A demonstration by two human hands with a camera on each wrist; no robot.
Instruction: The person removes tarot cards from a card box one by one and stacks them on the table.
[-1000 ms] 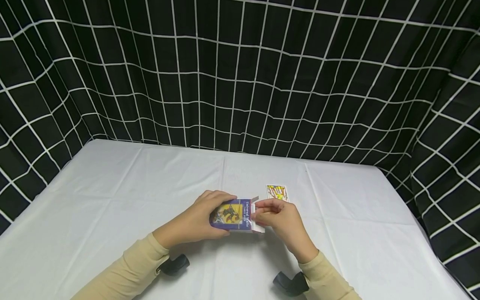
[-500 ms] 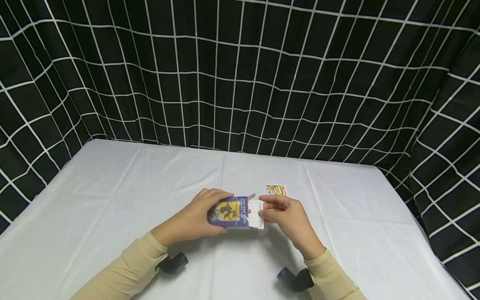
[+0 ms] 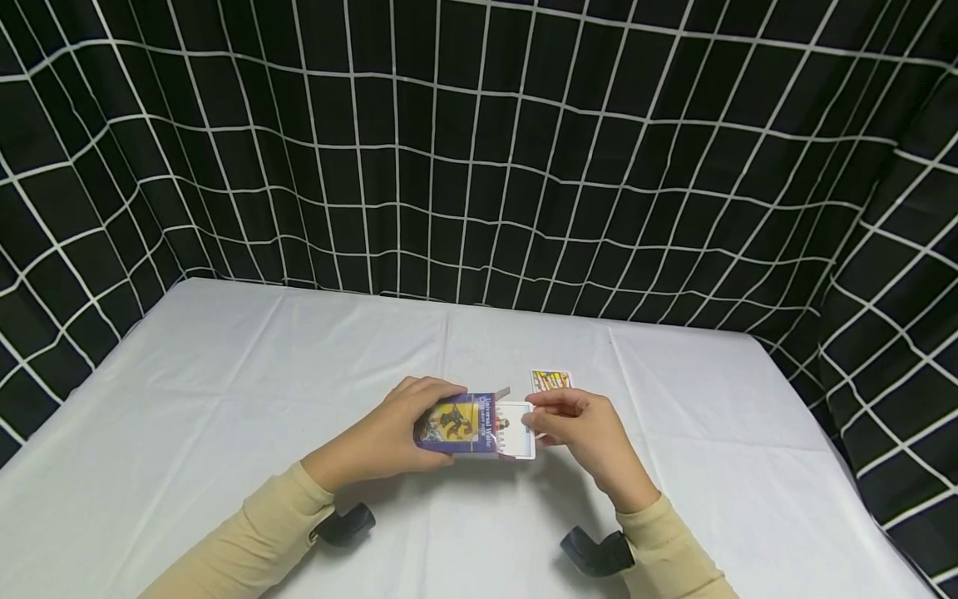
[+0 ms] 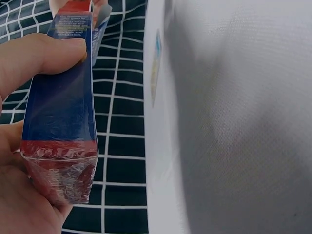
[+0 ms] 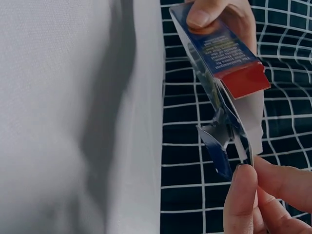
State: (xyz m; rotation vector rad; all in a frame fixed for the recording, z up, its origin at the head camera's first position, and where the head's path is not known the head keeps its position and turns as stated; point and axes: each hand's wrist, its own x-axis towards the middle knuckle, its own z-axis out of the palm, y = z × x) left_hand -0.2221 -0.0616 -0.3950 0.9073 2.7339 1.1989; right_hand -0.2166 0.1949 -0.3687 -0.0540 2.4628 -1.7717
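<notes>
My left hand (image 3: 392,434) grips a blue tarot card box (image 3: 458,423) by its closed end, thumb along one narrow side. The box lies sideways with its open end toward my right hand (image 3: 587,433). From that end a white-bordered tarot card (image 3: 515,433) sticks partly out, and my right thumb and fingers pinch its outer edge. The right wrist view shows the red end flap (image 5: 243,80) folded out beside the card. In the left wrist view, crinkled clear wrap (image 4: 63,180) covers the red bottom of the box.
Another tarot card (image 3: 550,380), yellow and red, lies face up on the white tablecloth (image 3: 337,349) just beyond my right hand. Black cloth with a white grid (image 3: 479,166) hangs behind the table. A dark mount (image 3: 346,526) sits at my left wrist.
My right hand has moved to the right, sliding the card partway out of the box. The box has shifted slightly left in my left hand's grip.
</notes>
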